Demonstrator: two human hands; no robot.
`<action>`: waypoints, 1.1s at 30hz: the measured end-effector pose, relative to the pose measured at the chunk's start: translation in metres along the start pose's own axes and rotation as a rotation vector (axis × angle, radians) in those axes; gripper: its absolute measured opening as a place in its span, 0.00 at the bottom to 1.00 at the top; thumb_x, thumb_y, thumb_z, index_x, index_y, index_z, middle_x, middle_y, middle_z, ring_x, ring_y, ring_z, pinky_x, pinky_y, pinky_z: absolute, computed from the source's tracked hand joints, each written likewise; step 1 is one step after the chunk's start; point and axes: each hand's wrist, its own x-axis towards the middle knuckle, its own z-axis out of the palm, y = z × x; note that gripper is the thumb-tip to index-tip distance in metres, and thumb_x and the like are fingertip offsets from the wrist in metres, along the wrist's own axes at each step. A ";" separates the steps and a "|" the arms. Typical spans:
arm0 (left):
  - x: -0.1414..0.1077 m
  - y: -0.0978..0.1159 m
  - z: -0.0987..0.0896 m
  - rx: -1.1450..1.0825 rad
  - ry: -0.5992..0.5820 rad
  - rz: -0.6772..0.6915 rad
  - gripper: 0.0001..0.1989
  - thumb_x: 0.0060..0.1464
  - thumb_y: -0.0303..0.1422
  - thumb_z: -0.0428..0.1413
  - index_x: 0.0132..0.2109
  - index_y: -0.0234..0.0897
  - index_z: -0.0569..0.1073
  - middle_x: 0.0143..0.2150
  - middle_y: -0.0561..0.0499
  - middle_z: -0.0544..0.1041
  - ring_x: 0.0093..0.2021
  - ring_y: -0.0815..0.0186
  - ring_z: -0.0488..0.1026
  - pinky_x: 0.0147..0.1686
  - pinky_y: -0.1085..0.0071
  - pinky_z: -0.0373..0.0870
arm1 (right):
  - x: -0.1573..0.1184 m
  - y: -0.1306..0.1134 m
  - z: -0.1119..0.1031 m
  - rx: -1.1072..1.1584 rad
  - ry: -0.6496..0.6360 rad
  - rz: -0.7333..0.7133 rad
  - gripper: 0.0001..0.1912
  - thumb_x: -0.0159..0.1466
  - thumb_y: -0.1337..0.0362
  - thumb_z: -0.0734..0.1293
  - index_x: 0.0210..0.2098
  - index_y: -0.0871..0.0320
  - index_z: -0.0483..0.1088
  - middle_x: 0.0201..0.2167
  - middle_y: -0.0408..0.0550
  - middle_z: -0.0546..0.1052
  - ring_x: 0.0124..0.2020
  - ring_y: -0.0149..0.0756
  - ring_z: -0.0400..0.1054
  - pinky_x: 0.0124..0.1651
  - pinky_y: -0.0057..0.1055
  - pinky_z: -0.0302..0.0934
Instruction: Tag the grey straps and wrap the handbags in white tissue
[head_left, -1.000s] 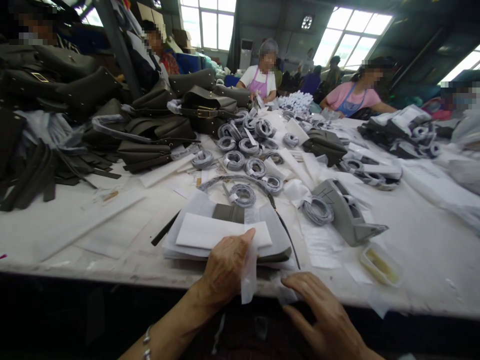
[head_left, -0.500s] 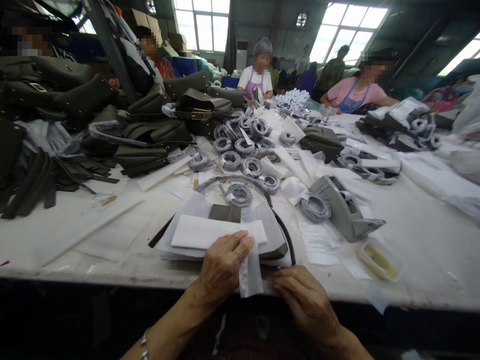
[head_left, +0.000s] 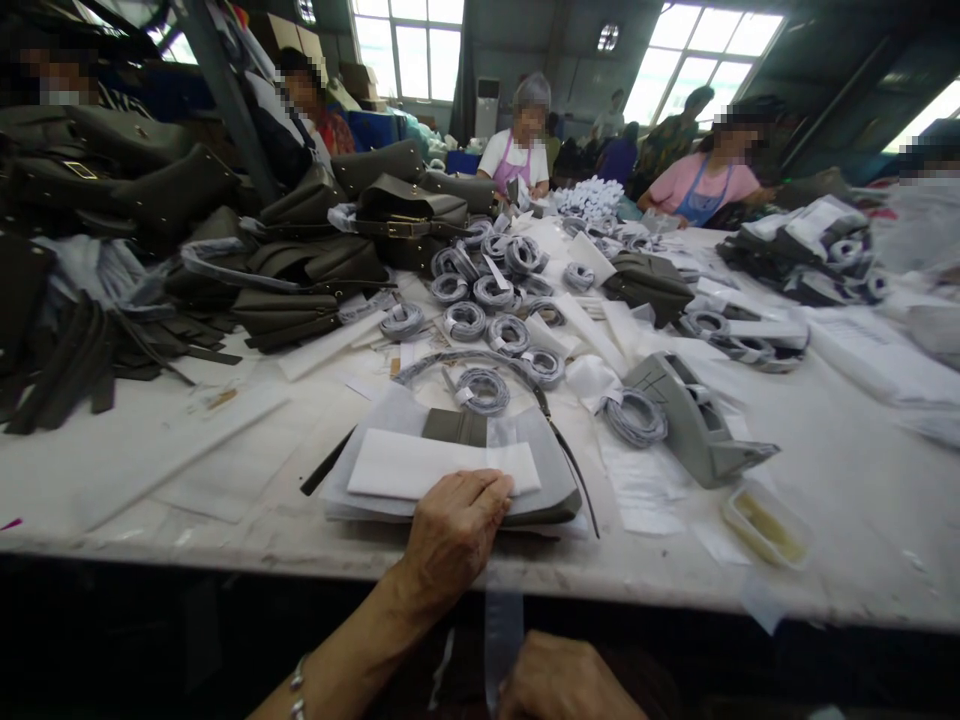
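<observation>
A dark olive handbag [head_left: 559, 512] lies flat near the table's front edge, its strap [head_left: 577, 455] curving round the right side. Translucent wrapping [head_left: 409, 415] and a folded white foam sheet [head_left: 405, 465] lie over it. My left hand [head_left: 457, 525] is closed over the foam sheet's front edge, fingers together and thumb hidden. Below the table edge, my right hand [head_left: 570, 680] is closed at the lower end of a translucent plastic strip [head_left: 502, 625]. That strip runs up towards the left hand; the right fingertips are partly hidden.
Wrapped strap coils [head_left: 484, 390] lie behind the bag. A grey tape dispenser [head_left: 682, 425] and a plastic tub [head_left: 765, 525] stand to the right. Dark bags [head_left: 300, 260] are heaped at the left. Co-workers, including a person in a pink top [head_left: 694, 185], are across the table.
My right hand has moved down and left from the table edge to below it. The plastic strip now stretches further down. The left hand stays at the foam sheet.
</observation>
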 end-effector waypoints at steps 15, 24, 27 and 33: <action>-0.002 0.002 0.000 0.054 -0.048 -0.051 0.11 0.67 0.29 0.46 0.53 0.34 0.67 0.42 0.46 0.79 0.40 0.62 0.76 0.41 0.65 0.73 | 0.093 -0.006 -0.129 -0.579 0.218 -0.014 0.12 0.63 0.72 0.65 0.45 0.56 0.73 0.48 0.53 0.77 0.52 0.45 0.69 0.56 0.44 0.62; -0.002 0.002 0.003 0.043 -0.100 -0.036 0.08 0.66 0.26 0.48 0.48 0.36 0.68 0.42 0.47 0.78 0.40 0.61 0.75 0.41 0.64 0.73 | 0.119 0.005 -0.129 -0.651 -0.181 0.114 0.05 0.64 0.69 0.65 0.33 0.57 0.73 0.33 0.48 0.77 0.36 0.37 0.67 0.40 0.31 0.61; -0.001 0.003 0.001 0.091 -0.195 -0.030 0.09 0.64 0.24 0.47 0.49 0.35 0.68 0.45 0.45 0.77 0.39 0.61 0.75 0.41 0.63 0.74 | 0.114 0.012 -0.123 -0.577 -0.125 0.164 0.04 0.63 0.69 0.67 0.32 0.57 0.74 0.31 0.47 0.76 0.36 0.38 0.66 0.40 0.31 0.60; 0.032 0.016 -0.019 0.219 -0.602 0.030 0.10 0.57 0.19 0.48 0.44 0.34 0.66 0.34 0.47 0.74 0.30 0.59 0.75 0.29 0.64 0.74 | 0.102 0.030 -0.110 -0.351 0.075 0.179 0.09 0.61 0.74 0.67 0.26 0.57 0.70 0.26 0.43 0.72 0.33 0.35 0.64 0.38 0.30 0.59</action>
